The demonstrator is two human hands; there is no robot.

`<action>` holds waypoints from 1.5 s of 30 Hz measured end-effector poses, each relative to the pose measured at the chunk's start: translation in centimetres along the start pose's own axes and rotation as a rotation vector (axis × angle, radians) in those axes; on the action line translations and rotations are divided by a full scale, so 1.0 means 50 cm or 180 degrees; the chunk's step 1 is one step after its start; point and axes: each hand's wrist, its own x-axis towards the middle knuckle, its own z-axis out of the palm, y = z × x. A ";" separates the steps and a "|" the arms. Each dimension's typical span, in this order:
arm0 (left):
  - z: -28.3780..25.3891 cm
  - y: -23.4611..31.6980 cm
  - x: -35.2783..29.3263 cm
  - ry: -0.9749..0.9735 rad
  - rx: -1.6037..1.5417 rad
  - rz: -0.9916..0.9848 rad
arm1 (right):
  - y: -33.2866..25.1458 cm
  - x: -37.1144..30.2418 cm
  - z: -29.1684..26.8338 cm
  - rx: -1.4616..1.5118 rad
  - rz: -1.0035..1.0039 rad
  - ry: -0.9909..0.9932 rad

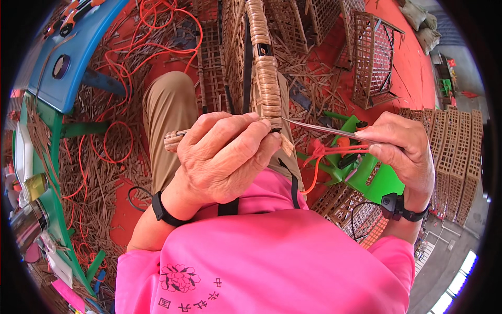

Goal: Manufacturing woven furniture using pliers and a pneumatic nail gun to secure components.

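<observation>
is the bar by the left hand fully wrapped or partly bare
Partly bare: the bar shows black between two stretches of tan strip, beyond the left hand.

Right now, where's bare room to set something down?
Two patches: the blue tabletop right of the black-rimmed disc, and the red floor right of the upright lattice frame, toward the pale sacks. Crowded: the floor at left, under brown strips and orange cord, and around the green chair near the right hand.

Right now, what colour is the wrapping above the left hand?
Wrapping: light brown, clearest in the head view.
</observation>
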 end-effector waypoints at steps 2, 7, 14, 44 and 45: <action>0.000 -0.001 0.000 -0.0066 0.0009 0.0011 | -0.004 0.004 -0.007 -0.0084 0.0041 -0.0041; 0.000 -0.003 -0.001 -0.0034 0.0109 0.0084 | -0.058 -0.009 0.016 -0.0783 -0.0376 0.0114; -0.014 0.001 -0.010 -0.0349 0.0153 -0.0079 | -0.119 -0.065 0.118 -0.2309 -0.0511 0.0595; -0.005 -0.011 -0.005 0.0187 0.0052 0.0048 | -0.092 -0.055 0.124 -0.3282 -0.1252 0.0607; -0.006 -0.010 -0.007 0.0184 0.0053 0.0056 | -0.100 -0.053 0.122 -0.3425 -0.1266 0.0559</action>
